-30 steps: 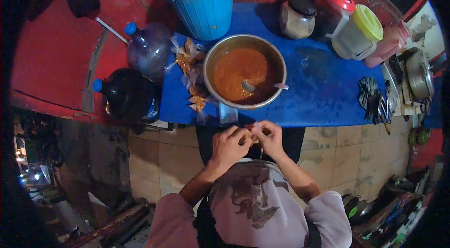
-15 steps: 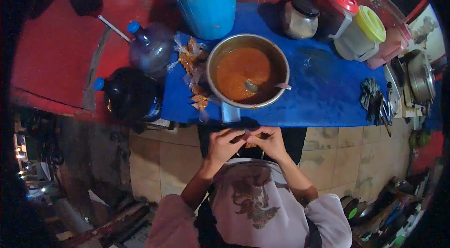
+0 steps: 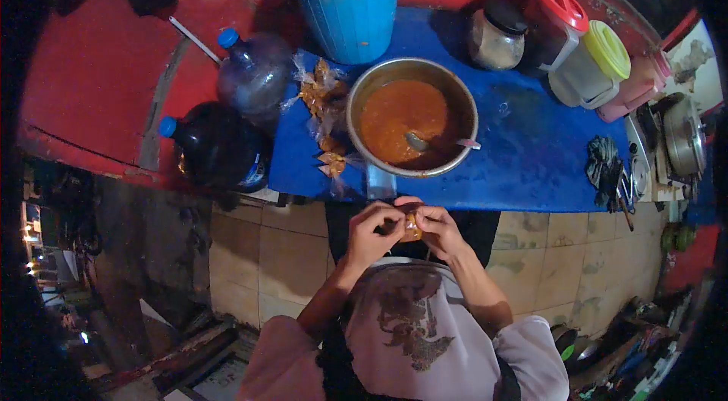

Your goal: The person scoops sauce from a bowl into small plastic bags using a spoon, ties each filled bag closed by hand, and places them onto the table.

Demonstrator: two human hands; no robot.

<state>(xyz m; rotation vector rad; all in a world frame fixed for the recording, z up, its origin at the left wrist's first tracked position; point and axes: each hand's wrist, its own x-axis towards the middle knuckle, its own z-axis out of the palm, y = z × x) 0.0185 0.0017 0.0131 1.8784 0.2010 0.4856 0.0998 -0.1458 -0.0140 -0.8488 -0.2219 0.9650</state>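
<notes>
Between my hands, just in front of the table edge, hangs a small clear plastic bag of orange-brown sauce (image 3: 412,228). My left hand (image 3: 373,233) has its fingers curled and pinched at the bag's upper part. Opposite it, my right hand (image 3: 438,230) is closed on the other side of the same bag. Beyond them stands a metal pot (image 3: 472,117) of orange-brown sauce (image 3: 402,113), a spoon (image 3: 417,141) resting in it. Left of the pot lie several filled, tied plastic bags (image 3: 320,90). A pale blue block-like item (image 3: 381,183) sits by the table's front edge.
A blue bucket (image 3: 349,18) stands behind the pot, and two large bottles (image 3: 254,75) are on the left. To the right are a black-lidded jar (image 3: 497,41), lidded pitchers (image 3: 588,71) and a dark cloth (image 3: 603,166). The blue tabletop (image 3: 523,166) ends just ahead of my hands.
The view has shifted slightly, so the table things appear a little further right. My fingers have changed position on the bag, and more of its orange contents now shows between them.
</notes>
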